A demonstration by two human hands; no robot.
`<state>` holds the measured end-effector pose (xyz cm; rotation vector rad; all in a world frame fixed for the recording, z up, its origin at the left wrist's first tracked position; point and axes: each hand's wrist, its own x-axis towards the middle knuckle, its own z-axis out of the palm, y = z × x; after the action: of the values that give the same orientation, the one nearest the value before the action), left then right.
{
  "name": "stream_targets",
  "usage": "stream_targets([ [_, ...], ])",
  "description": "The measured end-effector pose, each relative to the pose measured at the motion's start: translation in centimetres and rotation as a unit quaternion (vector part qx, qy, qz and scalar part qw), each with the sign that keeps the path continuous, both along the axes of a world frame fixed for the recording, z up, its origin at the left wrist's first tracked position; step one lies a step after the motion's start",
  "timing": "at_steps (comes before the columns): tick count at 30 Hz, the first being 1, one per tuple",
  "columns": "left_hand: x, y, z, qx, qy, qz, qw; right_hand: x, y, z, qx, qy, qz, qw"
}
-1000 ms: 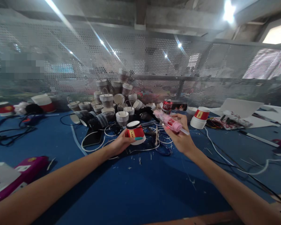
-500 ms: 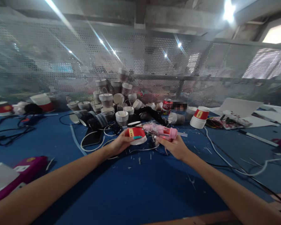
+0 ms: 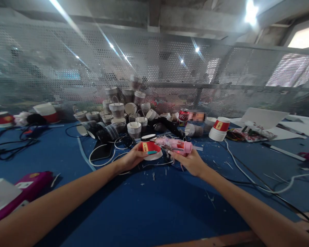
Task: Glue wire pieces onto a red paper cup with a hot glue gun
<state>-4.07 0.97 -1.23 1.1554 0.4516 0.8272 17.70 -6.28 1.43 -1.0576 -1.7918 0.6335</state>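
My left hand (image 3: pixel 134 156) is closed around a red and white paper cup (image 3: pixel 154 148). The cup is tilted, and a dark band runs around its upper end. In my right hand (image 3: pixel 193 164) is a pink hot glue gun (image 3: pixel 173 143), pointing left with its tip at the cup's upper edge. Whether the tip touches the cup I cannot tell. A clear glue stick (image 3: pixel 198 148) sticks out of the gun's back end. Wispy glue strands hang about the gun's front.
Behind my hands is a pile of small cup buckets (image 3: pixel 117 110) with handles. A soda can (image 3: pixel 183 117) and stacked red and white cups (image 3: pixel 219 129) stand farther right. White cord (image 3: pixel 103 146) loops beside a dark phone (image 3: pixel 102 151). A purple object (image 3: pixel 36 181) lies at left.
The cup has turned in my left hand, so more of its dark-banded end shows. The glue gun has shifted slightly left and down with my right hand.
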Motion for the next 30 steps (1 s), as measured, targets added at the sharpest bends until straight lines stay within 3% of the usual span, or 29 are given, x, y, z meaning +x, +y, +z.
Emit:
stream_targets([
  [11, -0.2, 0.1, 0.1, -0.008, -0.029, -0.029, 0.999, 0.3, 0.3, -0.5, -0.003, -0.006, -0.036, 0.999],
  [25, -0.1, 0.3, -0.1, -0.036, -0.031, -0.01, 0.999, 0.7, 1.2, -0.8, 0.009, 0.005, -0.048, 0.999],
  [28, -0.3, 0.2, 0.0, -0.04, -0.026, -0.002, 0.999, 0.5, 1.2, -0.7, 0.031, -0.091, -0.115, 0.989],
  [30, -0.3, 0.0, 0.1, -0.048, -0.023, 0.017, 0.998, 0.3, 0.9, -0.6, 0.012, -0.199, -0.22, 0.955],
])
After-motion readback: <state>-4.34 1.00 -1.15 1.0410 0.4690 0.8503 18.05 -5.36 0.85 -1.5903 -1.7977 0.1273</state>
